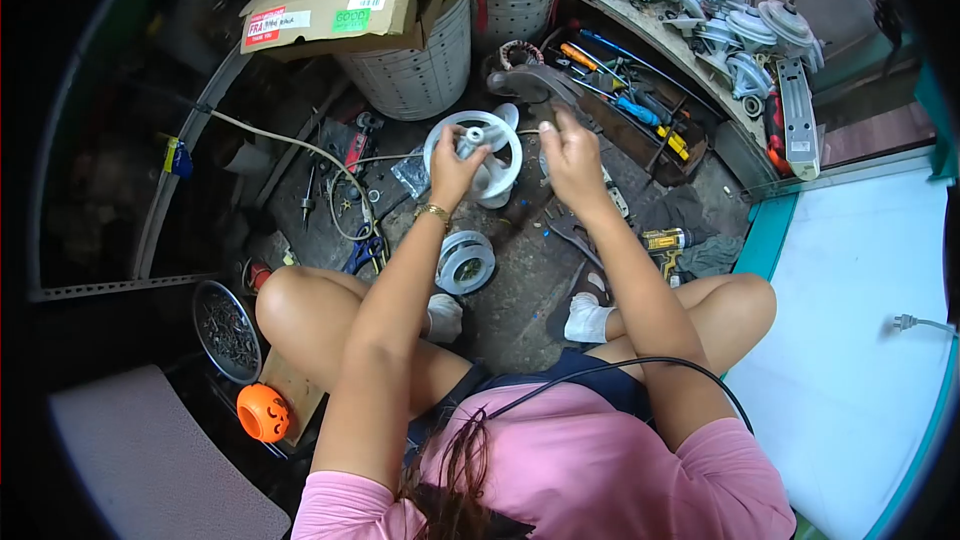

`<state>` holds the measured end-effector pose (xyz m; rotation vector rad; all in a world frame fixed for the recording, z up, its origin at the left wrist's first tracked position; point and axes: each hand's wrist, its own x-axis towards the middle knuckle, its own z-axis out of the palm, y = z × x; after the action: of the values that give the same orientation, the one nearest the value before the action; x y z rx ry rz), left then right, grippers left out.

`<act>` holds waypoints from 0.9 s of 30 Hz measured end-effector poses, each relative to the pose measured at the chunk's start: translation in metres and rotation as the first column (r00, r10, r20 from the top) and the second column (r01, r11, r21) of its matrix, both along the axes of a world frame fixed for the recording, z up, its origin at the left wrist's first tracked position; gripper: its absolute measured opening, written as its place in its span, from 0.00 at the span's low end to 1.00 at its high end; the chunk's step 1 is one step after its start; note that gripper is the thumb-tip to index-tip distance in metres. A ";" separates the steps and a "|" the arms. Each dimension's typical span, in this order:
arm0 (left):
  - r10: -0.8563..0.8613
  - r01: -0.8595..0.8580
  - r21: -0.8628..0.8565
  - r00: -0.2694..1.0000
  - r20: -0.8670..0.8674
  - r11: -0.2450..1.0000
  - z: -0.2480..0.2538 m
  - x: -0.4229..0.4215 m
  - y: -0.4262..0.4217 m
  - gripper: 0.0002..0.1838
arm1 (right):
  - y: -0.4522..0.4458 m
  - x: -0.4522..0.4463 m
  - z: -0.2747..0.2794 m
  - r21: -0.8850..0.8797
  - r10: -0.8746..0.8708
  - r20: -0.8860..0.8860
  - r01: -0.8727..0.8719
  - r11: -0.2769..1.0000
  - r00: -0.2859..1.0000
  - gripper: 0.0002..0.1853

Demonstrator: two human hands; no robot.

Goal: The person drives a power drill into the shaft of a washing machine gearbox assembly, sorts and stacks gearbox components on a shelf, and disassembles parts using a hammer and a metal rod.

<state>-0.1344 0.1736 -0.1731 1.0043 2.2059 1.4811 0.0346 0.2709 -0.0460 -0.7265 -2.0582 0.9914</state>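
Observation:
My left hand [455,172] is closed around the pale knob-like hub [470,140] of a white round housing with an open ring [514,165], held above the floor. To its right, my right hand [572,162] is curled with the thumb up; motion blur hides what its fingers grip. Just beyond that hand is a blurred dark grey, curved metal piece [535,83]; whether the two are joined is unclear. Nearer my feet, a white round part with a ring-shaped middle [465,262] rests on the floor. A clear plastic bag [410,175] lies left of the housing.
Blue-handled scissors [366,252] and a cable [290,138] lie left. A cardboard box [360,0] tops a perforated basket [410,70]. Screwdrivers [635,110] fill a tray at right; a yellow drill [665,240] lies nearer. White housings [750,25] crowd the shelf. A metal bowl [228,332] holds small parts.

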 end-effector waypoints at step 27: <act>-0.448 -0.142 -0.634 0.591 -0.670 0.760 -0.053 -0.078 -0.062 0.13 | -0.014 0.100 -0.195 0.263 -0.146 0.891 -0.226 0.938 0.430 0.11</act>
<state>-0.2128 0.1118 -0.2262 1.7485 2.7326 0.0060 0.1346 0.2567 -0.2407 -1.1842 -3.0922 0.1249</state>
